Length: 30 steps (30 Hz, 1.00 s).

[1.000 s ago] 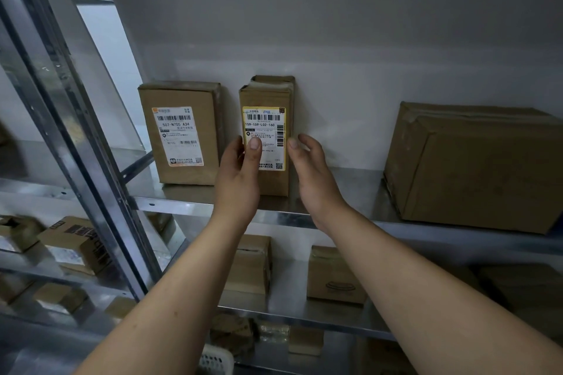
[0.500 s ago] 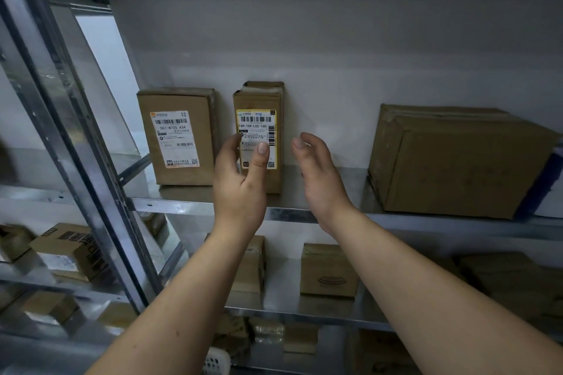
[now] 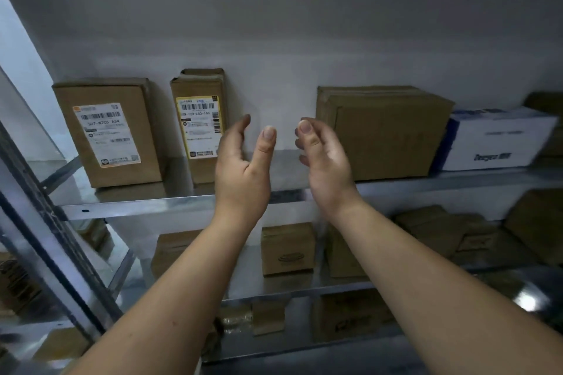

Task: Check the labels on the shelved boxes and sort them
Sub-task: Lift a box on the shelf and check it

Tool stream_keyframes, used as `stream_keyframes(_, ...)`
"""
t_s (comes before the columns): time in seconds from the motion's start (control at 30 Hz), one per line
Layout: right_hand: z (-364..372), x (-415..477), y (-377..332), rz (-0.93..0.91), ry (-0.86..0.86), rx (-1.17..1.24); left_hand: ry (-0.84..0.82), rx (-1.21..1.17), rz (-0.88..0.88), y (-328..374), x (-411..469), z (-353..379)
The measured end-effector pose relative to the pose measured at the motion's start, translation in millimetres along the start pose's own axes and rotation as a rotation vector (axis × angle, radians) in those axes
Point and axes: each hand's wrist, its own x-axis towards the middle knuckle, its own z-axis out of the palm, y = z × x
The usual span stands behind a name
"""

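Shelf (image 3: 137, 207): metal, carried the boxes in a row.
Plain brown box (image 3: 384, 134): sat right of the shelf's middle, no label showing.
White box (image 3: 493, 137): just beside it, toward the right end.
White-labelled box (image 3: 106, 137): upright near the left end.
Yellow-labelled box (image 3: 198, 128): narrow, upright, just right of that one.
Left hand (image 3: 243, 167): raised at the front edge, fingers loosely spread, empty.
Right hand (image 3: 326, 161): alongside, fingers loosely curled, empty.

A grey metal upright (image 3: 45, 240) slants left of a white wall (image 3: 304, 39)
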Motion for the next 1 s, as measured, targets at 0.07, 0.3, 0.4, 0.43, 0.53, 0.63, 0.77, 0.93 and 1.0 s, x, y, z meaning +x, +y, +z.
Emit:
stream_keyframes(0.07,-22.5,-2.3,-4.2,-0.006,0.040,-0.020,-0.039,-0.028,-0.001,6.4,-5.4,18.4)
stream_keyframes(0.3,-117.0,11.0,-16.0,-0.063,0.162,-0.055,-0.128,-0.071,-0.056,29.8,-9.4,83.0)
stream_keyframes(0.4,-163.7,26.1,-8.7,-0.093,0.245,-0.107,-0.105,-0.115,-0.101,32.8,-6.6,116.9)
stream_keyframes(0.43,-178.5,31.7,-5.6,-0.111,0.275,-0.130,-0.086,-0.131,-0.121,34.2,-6.1,127.8)
stream_keyframes(0.53,-218.4,47.0,2.0,-0.128,0.321,-0.164,-0.013,-0.139,-0.190,40.8,-7.2,157.4)
stream_keyframes(0.63,-249.9,59.3,10.0,-0.101,0.277,-0.195,0.048,-0.161,-0.261,41.2,-8.8,179.6)
stream_keyframes(0.77,-271.1,75.2,17.8,-0.044,0.197,-0.191,0.103,-0.174,-0.287,45.0,-13.9,195.3)
stream_keyframes(0.93,-271.3,79.9,18.8,0.037,0.065,-0.107,0.087,-0.140,-0.244,55.5,-18.2,200.0)
stream_keyframes(1.0,-269.6,77.7,16.7,0.034,0.054,-0.079,0.098,-0.131,-0.238,62.3,-22.1,197.2)
